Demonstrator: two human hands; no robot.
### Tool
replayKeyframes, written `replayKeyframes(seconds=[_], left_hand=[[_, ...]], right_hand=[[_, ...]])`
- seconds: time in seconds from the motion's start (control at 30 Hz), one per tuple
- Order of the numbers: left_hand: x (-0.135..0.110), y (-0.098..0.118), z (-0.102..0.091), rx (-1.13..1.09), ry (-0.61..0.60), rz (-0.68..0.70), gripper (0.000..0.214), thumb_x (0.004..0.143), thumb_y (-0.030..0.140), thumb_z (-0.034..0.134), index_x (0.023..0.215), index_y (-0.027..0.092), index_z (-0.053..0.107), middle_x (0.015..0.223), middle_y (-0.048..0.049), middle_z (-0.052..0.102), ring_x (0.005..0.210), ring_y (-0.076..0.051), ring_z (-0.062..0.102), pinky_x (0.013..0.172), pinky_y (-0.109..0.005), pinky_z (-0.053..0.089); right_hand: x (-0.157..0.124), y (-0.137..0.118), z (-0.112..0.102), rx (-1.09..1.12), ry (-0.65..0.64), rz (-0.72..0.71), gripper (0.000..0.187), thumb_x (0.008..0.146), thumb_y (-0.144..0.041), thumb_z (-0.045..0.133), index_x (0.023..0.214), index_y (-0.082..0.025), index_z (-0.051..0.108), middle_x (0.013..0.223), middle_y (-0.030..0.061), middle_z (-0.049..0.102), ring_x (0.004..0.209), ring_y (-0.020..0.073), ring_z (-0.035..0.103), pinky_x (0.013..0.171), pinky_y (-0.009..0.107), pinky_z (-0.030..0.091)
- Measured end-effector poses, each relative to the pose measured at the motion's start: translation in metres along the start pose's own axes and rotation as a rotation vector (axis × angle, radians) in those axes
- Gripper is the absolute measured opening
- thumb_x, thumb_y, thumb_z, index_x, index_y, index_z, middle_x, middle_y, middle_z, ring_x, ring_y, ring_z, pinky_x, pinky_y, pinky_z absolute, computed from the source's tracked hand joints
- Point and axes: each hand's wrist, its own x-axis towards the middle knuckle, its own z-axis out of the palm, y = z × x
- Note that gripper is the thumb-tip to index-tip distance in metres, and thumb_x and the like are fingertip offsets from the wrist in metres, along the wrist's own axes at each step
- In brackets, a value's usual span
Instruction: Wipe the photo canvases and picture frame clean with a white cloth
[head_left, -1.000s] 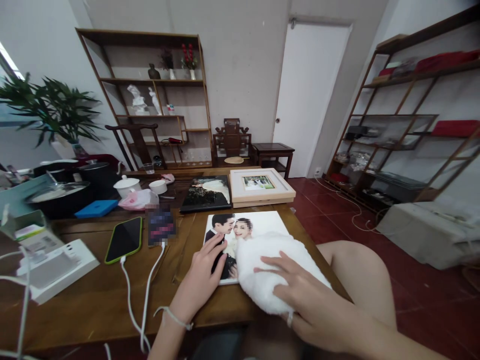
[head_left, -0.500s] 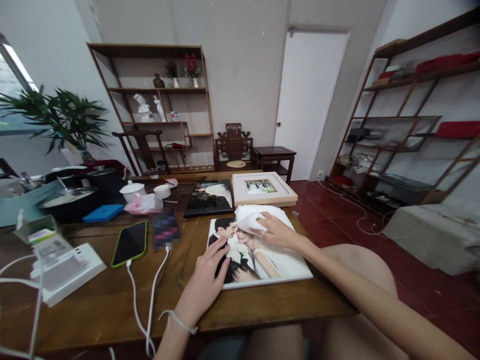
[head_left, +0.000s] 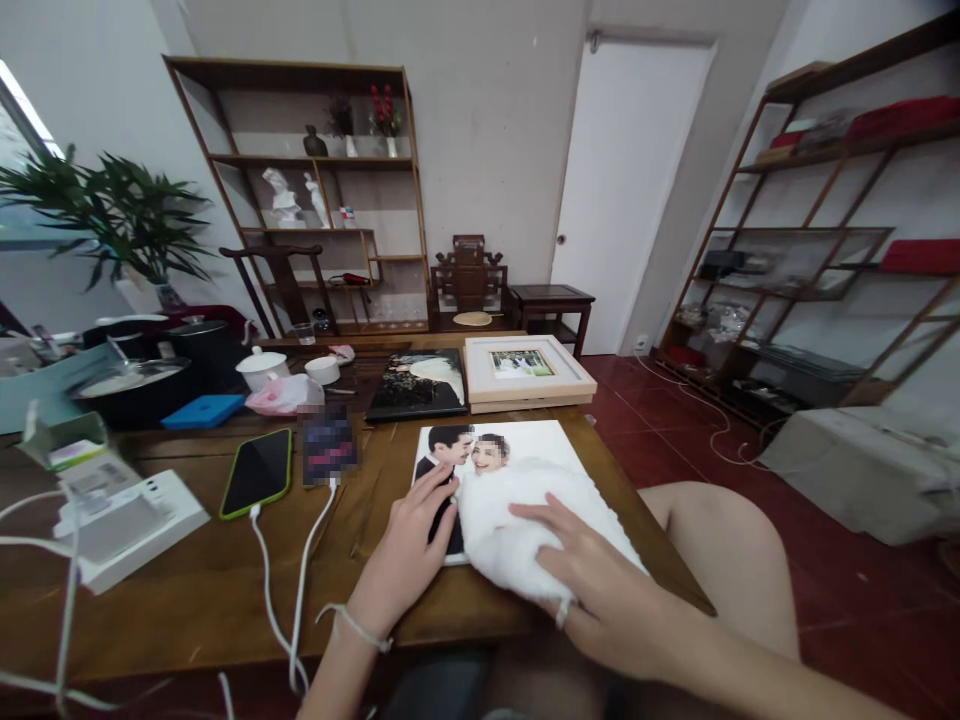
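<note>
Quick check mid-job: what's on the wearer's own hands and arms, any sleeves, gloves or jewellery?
No gloves and no sleeves in view: both forearms are bare. The left hand has a thin white cord bracelet looped loosely round its wrist. The right hand wears a slim silver-coloured ring on one finger. No watch or markings show.

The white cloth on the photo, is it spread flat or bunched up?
Bunched up: the white cloth lies as a thick wad on the photo print, pressed under the right hand.
</note>
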Motion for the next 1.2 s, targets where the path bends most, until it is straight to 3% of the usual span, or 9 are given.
replayKeyframes(seconds=[0.1, 0.23, 0.4, 0.57, 0.73, 0.9, 1.07, 1.2], left_hand=[[-0.001, -0.001, 0.000, -0.001, 0.003, 0.000, 0.032, 0.090, 0.027, 0.040, 0.118, 0.019, 0.055, 0.136, -0.0092, 0.048, 0.129, -0.021, 0.040, 0.105, -0.044, 0.034], [-0.001, -0.003, 0.002, -0.002, 0.003, 0.020, 0.032, 0.091, 0.027, 0.039, 0.118, 0.019, 0.054, 0.136, -0.0095, 0.047, 0.129, -0.021, 0.039, 0.106, -0.044, 0.034], [0.001, -0.005, 0.003, -0.009, 0.006, 0.032, 0.032, 0.091, 0.027, 0.038, 0.118, 0.019, 0.053, 0.136, -0.0102, 0.046, 0.129, -0.020, 0.038, 0.106, -0.044, 0.034], [0.001, -0.003, 0.002, -0.021, 0.001, 0.020, 0.032, 0.091, 0.026, 0.038, 0.117, 0.018, 0.054, 0.136, -0.0110, 0.047, 0.129, -0.020, 0.039, 0.106, -0.044, 0.033], [0.000, -0.001, 0.002, -0.020, -0.009, -0.004, 0.033, 0.091, 0.027, 0.038, 0.119, 0.017, 0.053, 0.137, -0.0106, 0.046, 0.129, -0.021, 0.038, 0.106, -0.045, 0.033], [-0.002, -0.001, 0.000, -0.009, -0.015, -0.009, 0.033, 0.091, 0.027, 0.038, 0.118, 0.018, 0.054, 0.137, -0.0094, 0.046, 0.130, -0.021, 0.037, 0.106, -0.045, 0.032], [-0.001, 0.000, 0.000, -0.010, -0.003, -0.005, 0.032, 0.091, 0.027, 0.038, 0.117, 0.020, 0.055, 0.136, -0.0084, 0.047, 0.130, -0.021, 0.038, 0.105, -0.044, 0.034], [0.000, 0.001, 0.000, -0.008, -0.012, -0.018, 0.032, 0.091, 0.028, 0.037, 0.116, 0.019, 0.055, 0.136, -0.0091, 0.047, 0.130, -0.021, 0.038, 0.106, -0.044, 0.033]], right_hand=[[0.026, 0.020, -0.008, -0.009, 0.060, 0.030, 0.018, 0.085, -0.018, 0.042, 0.092, -0.018, 0.059, 0.115, 0.0113, 0.058, 0.120, 0.0243, 0.041, 0.105, 0.044, 0.024], [0.074, 0.050, -0.012, -0.084, 0.116, 0.063, 0.020, 0.088, -0.020, 0.040, 0.087, -0.017, 0.059, 0.099, 0.0093, 0.062, 0.098, 0.0229, 0.051, 0.090, 0.038, 0.036], [0.109, 0.062, -0.013, -0.144, 0.127, 0.036, 0.020, 0.088, -0.017, 0.040, 0.082, -0.017, 0.059, 0.091, 0.0066, 0.064, 0.089, 0.0222, 0.050, 0.083, 0.035, 0.034], [0.086, 0.048, -0.006, -0.119, 0.161, 0.038, 0.018, 0.086, -0.015, 0.041, 0.086, -0.017, 0.059, 0.101, 0.0086, 0.063, 0.098, 0.0230, 0.051, 0.093, 0.041, 0.032], [0.029, 0.017, -0.003, -0.039, 0.052, 0.035, 0.020, 0.085, -0.016, 0.043, 0.097, -0.017, 0.059, 0.117, 0.0117, 0.058, 0.127, 0.0243, 0.034, 0.108, 0.047, 0.016], [-0.008, 0.010, -0.012, -0.024, -0.013, 0.147, 0.022, 0.088, -0.026, 0.041, 0.094, -0.020, 0.061, 0.122, 0.0103, 0.056, 0.128, 0.0270, 0.033, 0.105, 0.045, 0.026], [0.009, 0.059, -0.020, -0.109, 0.122, 0.322, 0.027, 0.087, -0.027, 0.038, 0.099, -0.020, 0.060, 0.110, 0.0111, 0.059, 0.115, 0.0300, 0.045, 0.093, 0.044, 0.036], [0.050, 0.088, -0.024, -0.150, 0.205, 0.288, 0.023, 0.087, -0.022, 0.036, 0.086, -0.020, 0.059, 0.092, 0.0076, 0.063, 0.094, 0.0253, 0.053, 0.085, 0.039, 0.038]])
